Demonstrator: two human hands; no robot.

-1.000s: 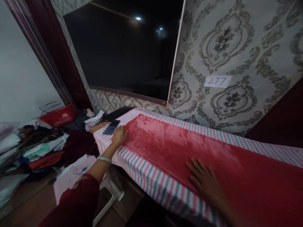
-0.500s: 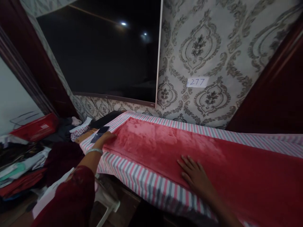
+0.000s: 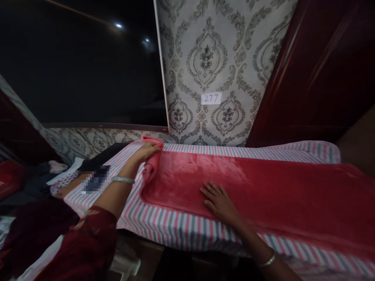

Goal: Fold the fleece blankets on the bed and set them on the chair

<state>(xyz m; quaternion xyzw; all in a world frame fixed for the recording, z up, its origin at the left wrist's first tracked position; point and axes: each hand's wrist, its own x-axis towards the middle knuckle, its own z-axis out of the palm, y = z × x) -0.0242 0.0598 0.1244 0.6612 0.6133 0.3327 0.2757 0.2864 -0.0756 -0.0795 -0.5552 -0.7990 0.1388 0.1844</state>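
Note:
A long, red plush blanket (image 3: 272, 195) lies in a folded strip along a table draped with a striped sheet (image 3: 175, 230). My left hand (image 3: 149, 151) grips the blanket's left end near its far corner, where the edge is lifted and curls back over itself. Spread flat on the plush surface, my right hand (image 3: 219, 201) presses near the front edge with fingers apart. Each wrist carries a bangle.
A dark, blurred flat item (image 3: 96, 180) rests on the sheet at the left. Behind the table hang a large television (image 3: 88, 70) and a paper marked 277 (image 3: 211, 98). Piled clothes (image 3: 35, 214) lie lower left, and a pale plastic stool (image 3: 125, 261) stands below.
My left hand has moved to the far corner and raised the blanket's left end, which now curls inward. My right hand stays flat on the blanket. The view has turned rightward.

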